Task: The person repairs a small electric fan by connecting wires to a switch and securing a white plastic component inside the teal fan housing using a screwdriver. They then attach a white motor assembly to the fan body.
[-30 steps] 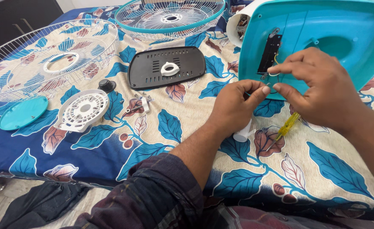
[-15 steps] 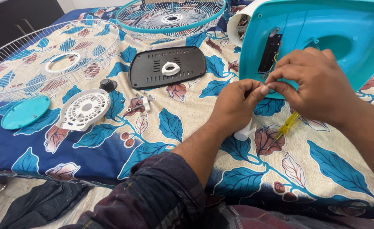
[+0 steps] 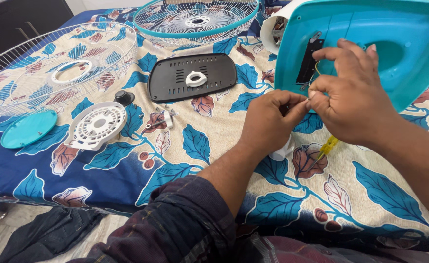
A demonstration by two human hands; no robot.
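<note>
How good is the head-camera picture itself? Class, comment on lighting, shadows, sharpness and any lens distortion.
Head view: soft, even light, with only faint shadows under the left hand and right hand; no strong glare on the turquoise fan base; the black plate and white wire guard look sharp; the wide lens bends the edges slightly.
</note>
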